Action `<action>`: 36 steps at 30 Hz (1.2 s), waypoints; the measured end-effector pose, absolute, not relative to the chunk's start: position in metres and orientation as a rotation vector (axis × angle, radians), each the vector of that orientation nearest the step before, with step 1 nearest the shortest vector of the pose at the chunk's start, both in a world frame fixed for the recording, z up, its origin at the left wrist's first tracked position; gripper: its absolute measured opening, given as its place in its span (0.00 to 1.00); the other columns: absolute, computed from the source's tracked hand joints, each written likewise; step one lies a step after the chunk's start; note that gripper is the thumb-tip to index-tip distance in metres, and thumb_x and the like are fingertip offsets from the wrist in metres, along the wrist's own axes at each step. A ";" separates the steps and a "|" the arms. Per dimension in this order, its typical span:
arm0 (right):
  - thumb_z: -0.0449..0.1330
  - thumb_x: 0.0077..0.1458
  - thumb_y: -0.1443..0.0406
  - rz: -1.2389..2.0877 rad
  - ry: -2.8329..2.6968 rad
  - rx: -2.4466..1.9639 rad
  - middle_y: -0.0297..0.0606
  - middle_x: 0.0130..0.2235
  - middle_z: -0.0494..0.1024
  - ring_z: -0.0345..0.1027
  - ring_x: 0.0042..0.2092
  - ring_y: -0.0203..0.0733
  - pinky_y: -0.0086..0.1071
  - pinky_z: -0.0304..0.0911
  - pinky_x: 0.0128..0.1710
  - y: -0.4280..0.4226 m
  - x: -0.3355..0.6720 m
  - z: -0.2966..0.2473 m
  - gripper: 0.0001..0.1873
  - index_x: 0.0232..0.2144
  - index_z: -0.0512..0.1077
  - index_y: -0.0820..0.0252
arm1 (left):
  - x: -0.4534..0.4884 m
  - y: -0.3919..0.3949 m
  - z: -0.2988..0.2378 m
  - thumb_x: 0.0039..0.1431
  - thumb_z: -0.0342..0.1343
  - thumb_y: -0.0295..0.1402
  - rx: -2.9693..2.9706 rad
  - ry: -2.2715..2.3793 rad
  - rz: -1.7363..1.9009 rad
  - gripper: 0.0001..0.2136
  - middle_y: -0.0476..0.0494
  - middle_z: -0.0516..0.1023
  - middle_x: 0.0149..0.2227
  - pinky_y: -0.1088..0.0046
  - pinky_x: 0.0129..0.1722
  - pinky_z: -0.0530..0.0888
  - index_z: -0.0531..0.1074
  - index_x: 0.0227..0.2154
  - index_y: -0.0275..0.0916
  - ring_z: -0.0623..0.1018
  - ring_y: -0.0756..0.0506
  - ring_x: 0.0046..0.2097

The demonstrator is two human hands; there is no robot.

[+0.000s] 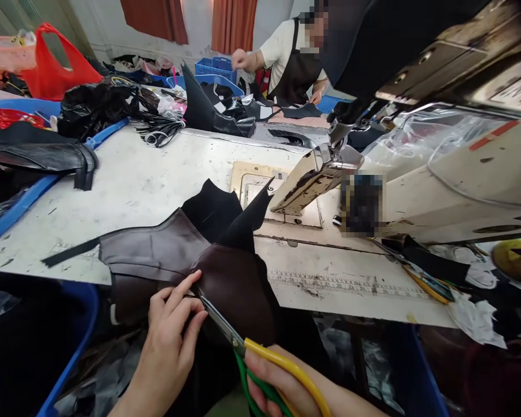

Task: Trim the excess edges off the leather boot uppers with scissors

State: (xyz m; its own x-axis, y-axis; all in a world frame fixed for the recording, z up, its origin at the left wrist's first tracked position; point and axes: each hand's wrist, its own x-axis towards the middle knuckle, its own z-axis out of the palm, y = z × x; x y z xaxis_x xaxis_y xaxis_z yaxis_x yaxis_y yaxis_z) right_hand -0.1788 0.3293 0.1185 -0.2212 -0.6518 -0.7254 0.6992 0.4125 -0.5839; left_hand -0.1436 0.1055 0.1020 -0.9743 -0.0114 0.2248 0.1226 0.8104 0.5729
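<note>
The right hand [267,370] is gripping the scissors [235,341] near 6 o'clock in the view, and the blades are pointing between 10 and 11. The left hand [169,330] is bending its fingers between 7 and 8; one fingertip is resting on the leather [234,275], but I am not able to tell if the others are pinching anything. The leather is lying around 8 o'clock, lapping over the near edge of the table [134,156]. Cutting well here probably means keeping the leather flat, making tiny snips with the tips, and holding those fingers clear of the sharp ends. Counting up, two hands are sharing one pair of scissors and one leather piece; one machine [451,179] is standing at 3, one other person [289,72] is working past 12, two curtains [234,26] are hanging between 11 and 12, and one red bag [54,72] is sitting at 10.
</note>
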 end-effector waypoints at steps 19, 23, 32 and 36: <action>0.51 0.55 0.38 -1.000 1.448 0.116 0.27 0.15 0.59 0.53 0.13 0.28 0.21 0.49 0.11 0.331 -0.192 0.114 0.32 0.21 0.63 0.61 | -0.144 0.108 0.095 0.62 0.50 0.23 -0.133 -2.737 -0.906 0.05 0.39 0.60 0.63 0.54 0.48 0.65 0.66 0.35 0.40 0.63 0.38 0.50; 0.49 0.52 0.35 -1.121 1.146 0.190 0.27 0.15 0.59 0.51 0.12 0.27 0.19 0.48 0.08 0.333 -0.197 0.105 0.36 0.20 0.65 0.62 | -0.143 0.108 0.096 0.62 0.49 0.24 -0.102 -2.754 -0.967 0.05 0.40 0.60 0.63 0.53 0.48 0.66 0.67 0.35 0.40 0.63 0.38 0.51; 0.55 0.44 0.33 -1.287 0.830 0.209 0.27 0.12 0.58 0.50 0.10 0.28 0.20 0.47 0.04 0.325 -0.194 0.085 0.37 0.18 0.65 0.62 | -0.146 0.105 0.104 0.64 0.48 0.28 -0.058 -2.818 -1.066 0.05 0.40 0.59 0.63 0.51 0.50 0.68 0.67 0.33 0.42 0.62 0.37 0.55; 0.56 0.45 0.34 -1.311 0.766 0.211 0.26 0.13 0.59 0.50 0.10 0.28 0.20 0.48 0.04 0.324 -0.197 0.080 0.36 0.20 0.65 0.62 | -0.145 0.100 0.109 0.64 0.48 0.29 -0.057 -2.856 -1.095 0.06 0.40 0.60 0.63 0.54 0.50 0.71 0.68 0.32 0.43 0.63 0.37 0.57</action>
State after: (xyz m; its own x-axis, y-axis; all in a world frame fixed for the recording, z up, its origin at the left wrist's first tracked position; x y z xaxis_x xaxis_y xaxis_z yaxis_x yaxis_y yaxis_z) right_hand -0.1968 0.3237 0.0796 0.0559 -0.7886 -0.6124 0.9208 0.2779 -0.2738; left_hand -0.1452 0.0995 0.1089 -0.9959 0.0050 0.0901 0.0639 0.7436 0.6656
